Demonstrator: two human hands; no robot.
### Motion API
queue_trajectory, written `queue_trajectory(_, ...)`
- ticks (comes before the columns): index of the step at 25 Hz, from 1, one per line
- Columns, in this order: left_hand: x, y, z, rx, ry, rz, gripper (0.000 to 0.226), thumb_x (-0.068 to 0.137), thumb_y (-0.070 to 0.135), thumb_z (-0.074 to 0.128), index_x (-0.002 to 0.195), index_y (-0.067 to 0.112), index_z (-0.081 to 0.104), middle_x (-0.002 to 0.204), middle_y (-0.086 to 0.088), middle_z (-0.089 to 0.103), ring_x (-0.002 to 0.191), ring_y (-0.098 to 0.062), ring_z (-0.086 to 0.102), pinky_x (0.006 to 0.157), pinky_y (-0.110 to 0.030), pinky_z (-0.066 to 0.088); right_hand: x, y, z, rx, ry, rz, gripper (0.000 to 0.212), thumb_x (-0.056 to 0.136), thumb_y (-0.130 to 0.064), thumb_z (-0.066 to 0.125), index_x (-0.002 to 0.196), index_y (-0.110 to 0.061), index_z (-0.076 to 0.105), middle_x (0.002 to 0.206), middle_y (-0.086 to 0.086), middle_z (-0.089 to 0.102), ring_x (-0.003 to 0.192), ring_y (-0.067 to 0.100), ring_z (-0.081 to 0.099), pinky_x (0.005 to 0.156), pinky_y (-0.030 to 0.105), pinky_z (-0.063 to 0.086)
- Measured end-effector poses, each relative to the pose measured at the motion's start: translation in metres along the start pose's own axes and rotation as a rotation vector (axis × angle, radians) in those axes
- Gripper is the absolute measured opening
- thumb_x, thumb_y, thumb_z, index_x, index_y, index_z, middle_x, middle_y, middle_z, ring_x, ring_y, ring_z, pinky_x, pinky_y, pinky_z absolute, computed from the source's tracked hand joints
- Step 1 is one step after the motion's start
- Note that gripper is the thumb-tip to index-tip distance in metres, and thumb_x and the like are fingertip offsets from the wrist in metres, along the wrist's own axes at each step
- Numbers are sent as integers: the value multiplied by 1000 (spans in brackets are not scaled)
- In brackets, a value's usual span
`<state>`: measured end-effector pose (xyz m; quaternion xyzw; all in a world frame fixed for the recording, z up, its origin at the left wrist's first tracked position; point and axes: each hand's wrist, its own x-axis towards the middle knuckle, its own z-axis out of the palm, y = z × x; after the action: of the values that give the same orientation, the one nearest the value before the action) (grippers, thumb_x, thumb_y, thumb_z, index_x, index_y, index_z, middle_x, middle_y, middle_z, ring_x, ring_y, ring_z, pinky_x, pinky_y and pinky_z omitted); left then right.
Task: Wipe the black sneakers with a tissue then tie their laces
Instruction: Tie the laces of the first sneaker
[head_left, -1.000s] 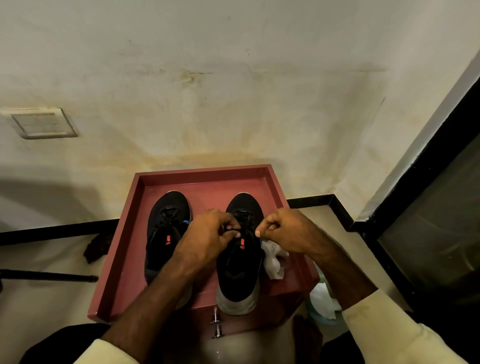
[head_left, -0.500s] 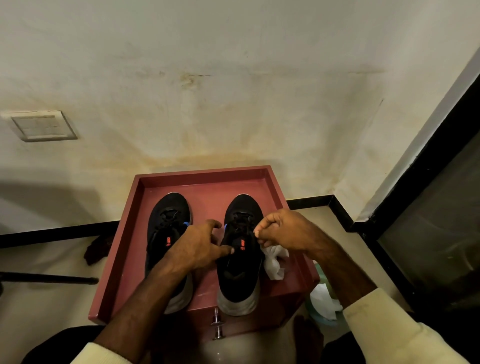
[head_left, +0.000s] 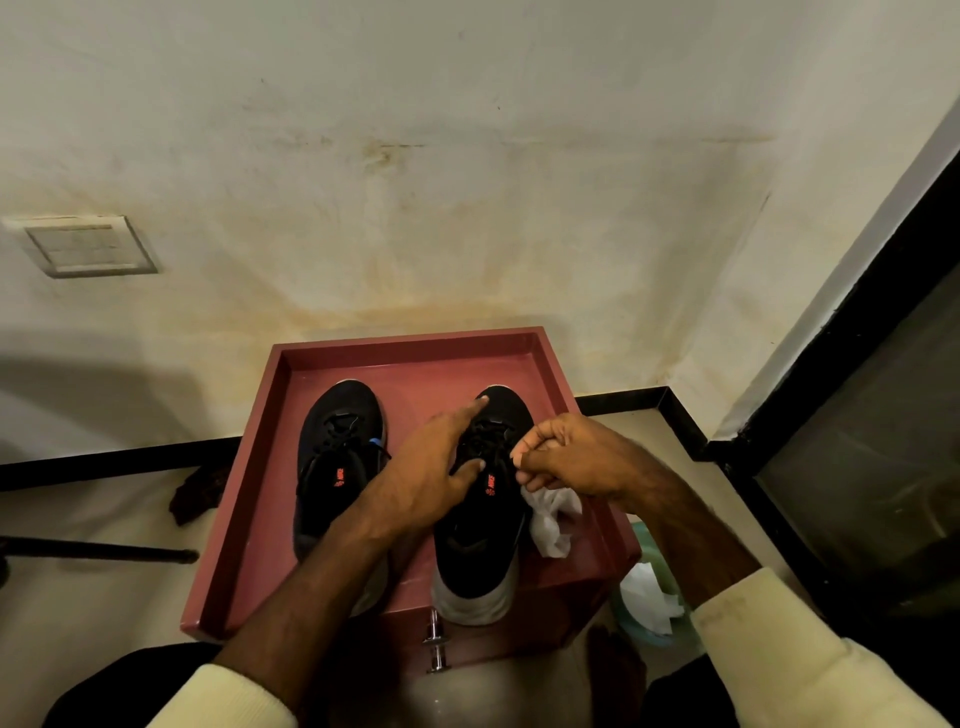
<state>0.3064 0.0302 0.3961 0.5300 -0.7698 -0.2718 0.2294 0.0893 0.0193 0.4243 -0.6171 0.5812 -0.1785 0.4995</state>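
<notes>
1. We look down on a small red-brown table (head_left: 415, 340) with a raised rim and a metal handle (head_left: 436, 644) on its front; it stands on a pale floor (head_left: 93, 613) against a stained cream wall (head_left: 467, 182) with a black skirting (head_left: 104, 462).
2. A switch plate (head_left: 88, 245) sits on the wall at left; a dark framed panel (head_left: 872, 467) fills the right edge.
3. Two black sneakers stand side by side on the table, toes to the wall: the left sneaker (head_left: 337, 441) and the right sneaker (head_left: 478, 540); a crumpled tissue (head_left: 550, 525) lies just beside the right one.
4. The left hand (head_left: 431, 478) is spread flat, forefinger on the right sneaker's toe, thumb on its laces.
5. The right hand (head_left: 576, 457) is curled at that sneaker's right side, above the tissue; we cannot tell whether it pinches a lace, black on black.
6. The left forearm hides the left sneaker's heel; a green tub (head_left: 639, 623) holding white paper is half hidden behind the right forearm.
</notes>
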Motion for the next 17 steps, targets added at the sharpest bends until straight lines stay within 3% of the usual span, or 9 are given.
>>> queue_trajectory(2, 7, 5, 0, -121, -5, -49, 72, 94, 19, 72, 157, 22, 37, 126, 7, 66, 123, -13, 60, 108, -33, 48, 0, -1, -1, -22, 15, -7, 11, 99, -12, 66, 98, -9, 76, 87, 8, 80, 78, 16, 74, 86, 36, 62)
queue_trajectory(4, 9, 7, -5, -223, -2, -73, 62, 92, 18, 74, 149, 22, 49, 104, 8, 67, 106, -13, 66, 100, -31, 52, 0, -3, -2, -46, 25, -14, 11, 99, -11, 65, 98, -9, 76, 86, 7, 79, 76, 14, 72, 81, 32, 61)
queue_trajectory(9, 6, -2, -26, -118, 154, -59, 20, 95, 34, 71, 113, 30, 79, 105, 10, 75, 90, 3, 69, 88, -20, 57, -3, -3, -7, -134, 41, -24, 12, 98, -11, 64, 99, -12, 77, 86, 1, 79, 76, 11, 73, 69, 20, 58)
queue_trajectory(13, -4, -1, -40, -197, 286, -152, 27, 95, 45, 66, 107, 25, 81, 87, 9, 79, 69, 0, 74, 77, -23, 63, -3, -3, -7, -246, 132, -63, 12, 98, -22, 68, 91, -25, 77, 72, -15, 72, 74, 1, 69, 71, 22, 54)
queue_trajectory(17, -3, 13, -38, -446, 234, -190, 47, 99, 56, 53, 88, 22, 83, 84, 4, 80, 83, -12, 77, 81, -28, 62, -5, -7, -2, -224, 190, -137, 13, 94, -37, 74, 95, -25, 75, 77, -10, 69, 69, 1, 61, 73, 27, 55)
